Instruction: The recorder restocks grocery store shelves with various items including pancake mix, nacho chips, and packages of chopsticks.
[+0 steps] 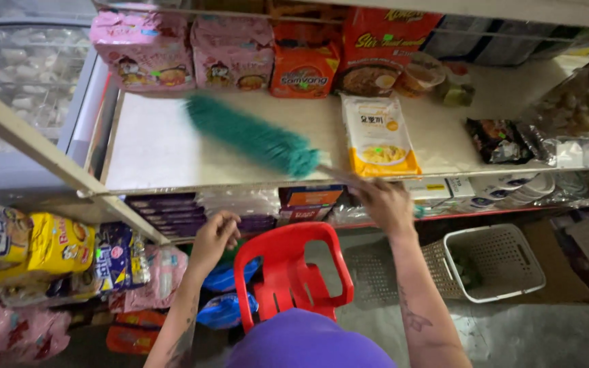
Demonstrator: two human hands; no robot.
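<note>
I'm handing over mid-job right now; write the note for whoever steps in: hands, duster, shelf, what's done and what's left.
Right hand: gripping the handle of the green duster, whose head lies across the shelf.
Left hand: holds nothing, loosely curled at the shelf's front edge, above the red chair.
Shelf: left part bare; yellow noodle pack beside the duster tip, pink packs along the back.
Done: cannot tell how much is dusted.
Left: likely the right part, around the packs.

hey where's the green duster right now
In the head view, the green duster lies across the bare middle of the shelf, held by the right hand, just left of the yellow-and-white noodle packet.
</note>
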